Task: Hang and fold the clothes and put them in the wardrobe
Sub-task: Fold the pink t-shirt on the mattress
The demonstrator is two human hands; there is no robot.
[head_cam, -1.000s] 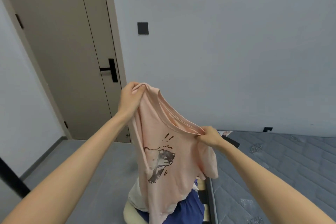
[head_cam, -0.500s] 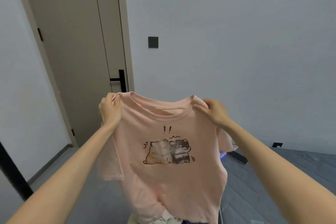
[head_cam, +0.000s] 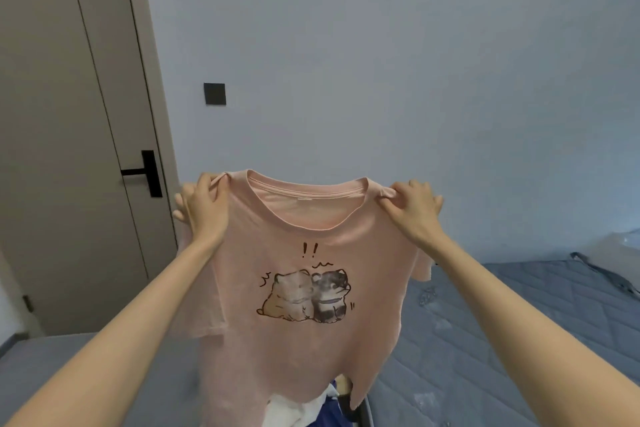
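Both bare arms are held stretched forward and lifted. The left forearm (head_cam: 138,315) is seen entering from 7 o'clock, the right forearm (head_cam: 502,315) from 5 o'clock. The left hand (head_cam: 204,208) is placed at 9 o'clock of the view's middle and the right hand (head_cam: 414,210) at 3 o'clock, level with each other. One shoulder of a pale pink cotton T-shirt with a cartoon print (head_cam: 304,350) is pinched in the curled fingers of each hand, backs turned to the camera.

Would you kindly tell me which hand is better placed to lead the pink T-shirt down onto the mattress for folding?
Probably the right hand: it grips the T-shirt shoulder on the mattress side; the left hand holds the shoulder nearer the door.
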